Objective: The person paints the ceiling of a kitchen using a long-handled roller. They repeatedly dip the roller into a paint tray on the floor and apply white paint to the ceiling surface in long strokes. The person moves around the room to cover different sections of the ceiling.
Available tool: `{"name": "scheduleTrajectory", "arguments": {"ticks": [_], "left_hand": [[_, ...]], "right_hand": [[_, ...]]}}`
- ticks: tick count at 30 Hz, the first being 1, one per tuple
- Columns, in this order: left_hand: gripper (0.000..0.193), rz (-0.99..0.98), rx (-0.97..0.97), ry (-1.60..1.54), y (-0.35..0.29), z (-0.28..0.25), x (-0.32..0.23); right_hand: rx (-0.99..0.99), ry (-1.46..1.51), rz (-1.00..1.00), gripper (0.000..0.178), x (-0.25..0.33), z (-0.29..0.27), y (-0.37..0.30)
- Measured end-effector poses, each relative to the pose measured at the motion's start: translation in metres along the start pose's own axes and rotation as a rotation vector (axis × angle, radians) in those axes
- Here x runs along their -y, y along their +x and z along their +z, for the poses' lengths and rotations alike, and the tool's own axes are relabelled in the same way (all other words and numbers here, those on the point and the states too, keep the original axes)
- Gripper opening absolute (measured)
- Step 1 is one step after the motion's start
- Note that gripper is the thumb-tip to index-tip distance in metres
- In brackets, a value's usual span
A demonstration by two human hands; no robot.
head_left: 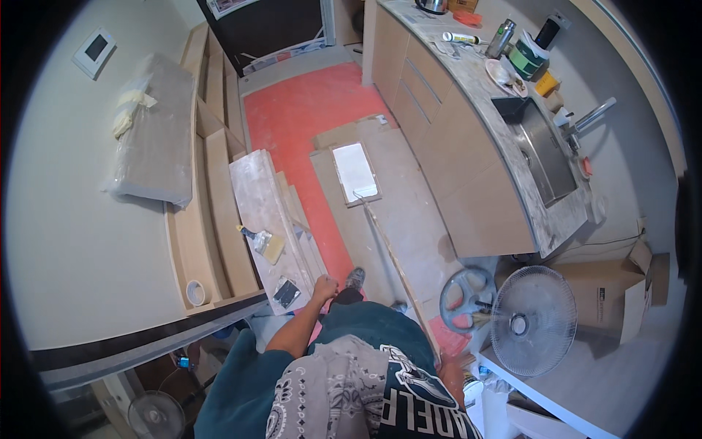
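Note:
A long thin pole [395, 267] slants from my right side down to a white-filled paint tray [355, 170] on the floor ahead. A bent wire frame at its far end, like that of a paint roller, reaches the near edge of the tray; any roller sleeve is too small to make out. Low at my right side, my right hand [452, 372] grips the pole's near end, its fingers partly hidden. My left hand [326, 286] is curled into a fist in front of me, nothing visible in it, close to a stack of pale boards [257, 197].
On the boards lie a brush [273, 249] and a dark flat item [287, 293]. Cardboard [330, 192] and red sheeting [300, 110] cover the floor. A counter with a sink [545, 161] runs along the right. A fan [533, 320] stands near my right, before a cardboard box [603, 296].

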State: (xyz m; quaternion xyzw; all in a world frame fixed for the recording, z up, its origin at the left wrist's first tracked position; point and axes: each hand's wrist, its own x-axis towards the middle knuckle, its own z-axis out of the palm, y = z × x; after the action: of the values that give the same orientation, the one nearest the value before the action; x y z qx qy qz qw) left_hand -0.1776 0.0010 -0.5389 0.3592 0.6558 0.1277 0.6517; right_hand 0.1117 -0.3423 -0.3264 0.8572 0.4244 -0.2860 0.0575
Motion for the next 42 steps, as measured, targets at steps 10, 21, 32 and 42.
{"name": "scheduleTrajectory", "arguments": {"ticks": [10,21,32,42], "left_hand": [[0.016,-0.049,0.017,0.171,0.005,-0.013,-0.001],[0.021,-0.039,-0.013,0.217,0.020,-0.031,0.007],[0.018,0.001,-0.040,0.078,0.022,-0.030,0.002],[0.019,-0.032,-0.040,0.151,0.018,-0.037,0.019]], "right_hand": [[0.101,0.187,0.029,0.052,0.070,-0.021,0.091],[0.010,0.105,0.051,0.054,0.062,-0.015,0.048],[-0.020,0.143,0.027,0.053,0.027,-0.026,-0.011],[-0.018,0.152,0.031,0.050,0.039,-0.039,-0.010]]}}
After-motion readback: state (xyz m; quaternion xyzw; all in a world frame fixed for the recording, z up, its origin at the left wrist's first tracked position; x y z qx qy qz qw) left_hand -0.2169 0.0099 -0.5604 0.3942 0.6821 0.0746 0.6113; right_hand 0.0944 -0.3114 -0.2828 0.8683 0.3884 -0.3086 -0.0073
